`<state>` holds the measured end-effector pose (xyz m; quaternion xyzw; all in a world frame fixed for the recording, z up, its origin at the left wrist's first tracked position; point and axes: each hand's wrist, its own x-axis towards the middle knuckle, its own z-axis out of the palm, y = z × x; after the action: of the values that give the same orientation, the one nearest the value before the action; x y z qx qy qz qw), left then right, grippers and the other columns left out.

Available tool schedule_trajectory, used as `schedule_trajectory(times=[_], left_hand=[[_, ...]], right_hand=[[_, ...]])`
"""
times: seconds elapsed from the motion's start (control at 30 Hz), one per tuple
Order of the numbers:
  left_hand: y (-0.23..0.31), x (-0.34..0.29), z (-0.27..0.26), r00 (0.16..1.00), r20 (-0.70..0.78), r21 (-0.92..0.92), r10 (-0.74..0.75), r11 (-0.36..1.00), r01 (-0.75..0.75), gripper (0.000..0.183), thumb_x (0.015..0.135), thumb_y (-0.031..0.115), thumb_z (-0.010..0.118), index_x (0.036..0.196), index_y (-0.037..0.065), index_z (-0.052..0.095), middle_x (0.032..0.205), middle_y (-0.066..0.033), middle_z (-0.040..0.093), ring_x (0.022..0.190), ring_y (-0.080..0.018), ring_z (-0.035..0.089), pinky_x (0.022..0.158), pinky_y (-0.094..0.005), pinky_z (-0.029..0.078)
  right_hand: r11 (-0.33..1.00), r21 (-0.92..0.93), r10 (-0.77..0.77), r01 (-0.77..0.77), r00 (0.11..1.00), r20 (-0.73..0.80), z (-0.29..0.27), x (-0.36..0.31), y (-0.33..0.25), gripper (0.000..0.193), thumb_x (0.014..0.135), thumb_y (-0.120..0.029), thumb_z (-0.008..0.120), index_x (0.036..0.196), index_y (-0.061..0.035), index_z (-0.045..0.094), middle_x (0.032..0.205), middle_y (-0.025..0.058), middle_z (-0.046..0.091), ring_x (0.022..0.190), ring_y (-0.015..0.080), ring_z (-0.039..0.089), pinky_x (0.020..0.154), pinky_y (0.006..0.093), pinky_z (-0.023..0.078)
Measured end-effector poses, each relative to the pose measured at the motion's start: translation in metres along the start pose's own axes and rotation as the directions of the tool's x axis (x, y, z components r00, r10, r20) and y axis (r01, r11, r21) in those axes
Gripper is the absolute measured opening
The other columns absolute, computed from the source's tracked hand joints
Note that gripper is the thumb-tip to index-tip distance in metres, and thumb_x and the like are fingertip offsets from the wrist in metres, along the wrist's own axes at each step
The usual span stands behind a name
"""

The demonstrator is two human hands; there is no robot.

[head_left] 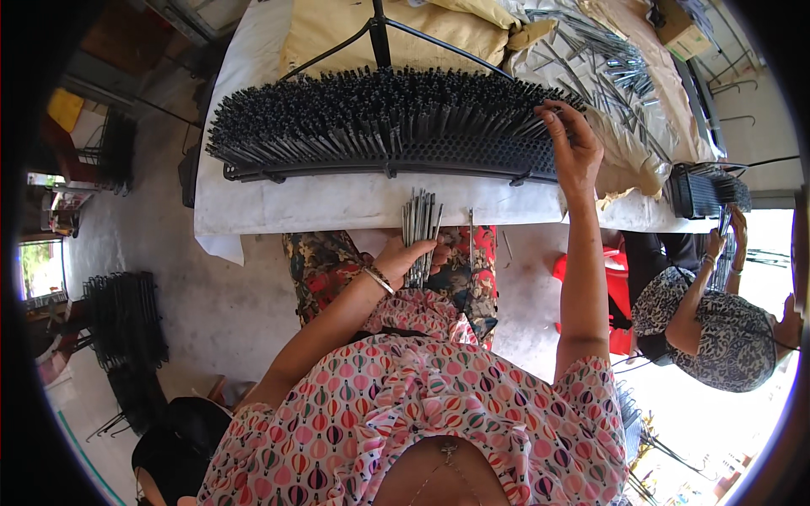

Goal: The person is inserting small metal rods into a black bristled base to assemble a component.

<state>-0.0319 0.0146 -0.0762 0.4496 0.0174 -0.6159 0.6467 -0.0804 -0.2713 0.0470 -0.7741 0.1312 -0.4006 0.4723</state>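
Observation:
Close to my body, my left hand [396, 258] is wrapped round an upright bundle of thin grey metal rods [419, 218]. A bracelet circles that wrist. My right hand [577, 150] reaches up to the right end of a long black perforated rack [472, 155]. Its thumb and forefinger are pinched together beside the rods there; what lies between the tips is too small to make out. Dark thin rods [371, 105] stand densely packed in the rack's holes, while its front right strip shows bare holes.
The rack rests on a table with a white cover [278, 211]. Brown wrapping paper [329, 38] and loose metal rods [629, 72] lie behind it. At right, a person [709, 329] handles rods at a smaller black rack [696, 192]. Black racks [126, 316] stand at left.

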Motion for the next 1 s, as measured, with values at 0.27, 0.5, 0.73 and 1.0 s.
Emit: schedule_trajectory(times=[0.27,0.5,0.73,1.0], left_hand=[[0.000,0.000,0.000,1.000,-0.012,-0.006,-0.005,1.000,0.005,0.032,0.087,0.020,0.058,0.111,-0.001,0.053,0.099,-0.0159,0.063,0.088,-0.0230,0.064,0.073,-0.0337,0.054],[0.003,-0.002,0.003,1.000,-0.013,-0.029,-0.010,1.000,0.010,0.031,0.087,0.019,0.059,0.111,0.001,0.054,0.099,-0.0160,0.063,0.089,-0.0241,0.063,0.074,-0.0347,0.055],[0.003,-0.002,0.003,1.000,-0.013,-0.025,0.014,1.000,-0.015,0.028,0.087,0.017,0.058,0.110,0.000,0.053,0.099,-0.0156,0.062,0.088,-0.0245,0.064,0.073,-0.0359,0.055],[0.001,-0.003,-0.001,1.000,-0.016,-0.060,0.018,0.998,-0.019,0.022,0.087,0.012,0.058,0.105,0.000,0.056,0.094,-0.0122,0.062,0.086,-0.0240,0.064,0.072,-0.0358,0.056]], right_hand=[[1.000,-0.005,-0.014,0.015,1.000,0.006,0.002,0.000,0.000,0.017,0.085,-0.006,0.060,0.101,-0.0011,0.063,0.089,0.0042,0.067,0.080,0.0055,0.057,0.072,0.0188,0.044],[0.962,-0.243,-0.110,0.126,0.991,0.077,0.004,-0.001,0.000,0.021,0.083,-0.002,0.060,0.104,-0.0020,0.062,0.092,0.0059,0.067,0.085,0.0085,0.059,0.078,0.0211,0.045],[0.767,-0.470,-0.430,0.437,0.894,0.130,0.015,-0.003,-0.003,0.025,0.076,-0.006,0.066,0.101,-0.0067,0.064,0.097,0.0068,0.062,0.084,0.0229,0.058,0.074,0.0321,0.043],[0.689,-0.577,-0.466,0.438,0.878,0.111,0.021,-0.013,-0.020,0.023,0.078,-0.005,0.062,0.101,-0.0049,0.063,0.103,0.0077,0.059,0.088,0.0240,0.056,0.077,0.0341,0.042]])
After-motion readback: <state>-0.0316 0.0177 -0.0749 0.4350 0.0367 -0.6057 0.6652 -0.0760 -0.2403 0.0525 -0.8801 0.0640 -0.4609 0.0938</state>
